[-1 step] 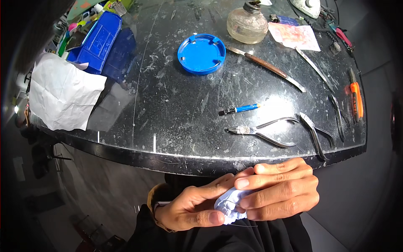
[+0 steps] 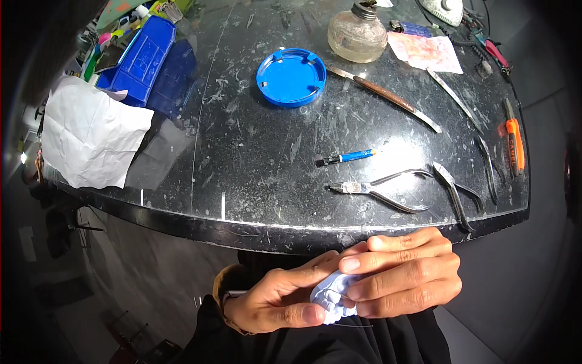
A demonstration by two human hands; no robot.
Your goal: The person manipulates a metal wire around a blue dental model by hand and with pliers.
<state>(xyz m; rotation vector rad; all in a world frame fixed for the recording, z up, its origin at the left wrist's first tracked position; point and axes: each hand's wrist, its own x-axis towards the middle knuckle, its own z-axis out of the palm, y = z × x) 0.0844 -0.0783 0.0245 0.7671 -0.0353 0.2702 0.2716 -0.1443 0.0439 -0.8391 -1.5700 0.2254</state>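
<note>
My left hand (image 2: pixel 282 297) and my right hand (image 2: pixel 406 273) are both closed round a pale lavender dental cast (image 2: pixel 330 297), just below the desk's front edge. My left thumb presses on its lower left part, while the fingers of my right hand lie across its right side and hide much of it. A thin wire (image 2: pixel 357 325) sticks out beneath the cast. On the desk above my hands lie silver pliers (image 2: pixel 370 189), a second pair (image 2: pixel 448 182) and a short blue marker-like tool (image 2: pixel 348 156) with a dark end.
The black desk (image 2: pixel 230 151) holds a blue round lid (image 2: pixel 291 79), a glass jar (image 2: pixel 357 36), a wooden-handled knife (image 2: pixel 388 96), orange-handled cutter (image 2: pixel 514 145), metal instruments (image 2: pixel 454 100), stained paper (image 2: pixel 424 51), a crumpled white sheet (image 2: pixel 91 133) and a blue bin (image 2: pixel 136 67) among clutter.
</note>
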